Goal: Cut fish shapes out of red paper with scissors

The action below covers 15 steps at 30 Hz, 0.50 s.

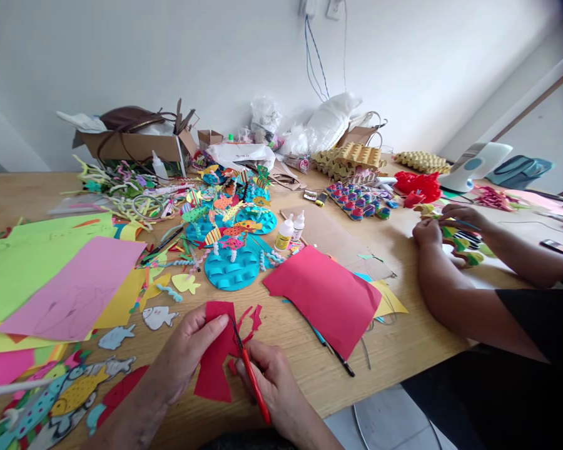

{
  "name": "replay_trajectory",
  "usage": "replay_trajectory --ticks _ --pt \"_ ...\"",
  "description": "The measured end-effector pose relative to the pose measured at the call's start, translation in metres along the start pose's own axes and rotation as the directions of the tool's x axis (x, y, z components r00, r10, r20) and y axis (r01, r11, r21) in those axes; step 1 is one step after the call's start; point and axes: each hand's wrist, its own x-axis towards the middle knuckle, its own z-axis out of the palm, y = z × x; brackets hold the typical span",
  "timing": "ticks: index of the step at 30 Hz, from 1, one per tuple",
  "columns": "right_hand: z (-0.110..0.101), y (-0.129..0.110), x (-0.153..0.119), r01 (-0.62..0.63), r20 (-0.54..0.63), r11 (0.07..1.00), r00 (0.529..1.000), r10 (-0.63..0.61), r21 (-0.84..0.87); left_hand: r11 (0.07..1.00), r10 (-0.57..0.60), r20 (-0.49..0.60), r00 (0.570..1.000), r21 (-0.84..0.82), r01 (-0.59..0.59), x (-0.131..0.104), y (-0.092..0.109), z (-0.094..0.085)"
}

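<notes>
A piece of red paper [214, 362] is pinched in my left hand [192, 340], thumb on top near its upper edge. My right hand [274, 381] is closed round red-handled scissors [253, 381], whose blades lie at the paper's right edge. Thin red scraps [256, 319] curl just beyond the blades. To the right lies a large red sheet [326, 297] with a cut-out corner. Several paper fish, among them a white fish [158, 317] and a light blue fish [116, 337], rest left of my left hand.
Blue discs with paper fish [232, 269] and glue bottles [284, 232] stand in the middle. Coloured sheets [75, 287] cover the left side. At the right, another person's hands [445, 228] hold a painted egg-carton piece [462, 244]. Egg trays [351, 156] and a cardboard box [136, 147] line the wall.
</notes>
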Motion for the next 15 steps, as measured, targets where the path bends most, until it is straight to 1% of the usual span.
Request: replay_trajectory --ticks 5,12,15 --pt "0.0001 0.0011 0.0011 -0.005 -0.011 1.0 1.0 0.005 0.013 0.998 0.005 0.003 1.0 0.065 -0.005 0.0013 -0.0018 -0.0003" --pt "-0.0004 0.0012 0.0001 0.003 0.0 1.0 1.0 -0.003 0.02 0.998 -0.019 -0.007 1.0 0.054 0.019 0.001 -0.0019 0.0015" --pt "-0.0008 0.0016 0.0001 0.008 -0.002 1.0 1.0 -0.007 0.017 0.998 -0.031 0.007 0.999 0.05 0.031 0.0016 -0.0018 -0.0002"
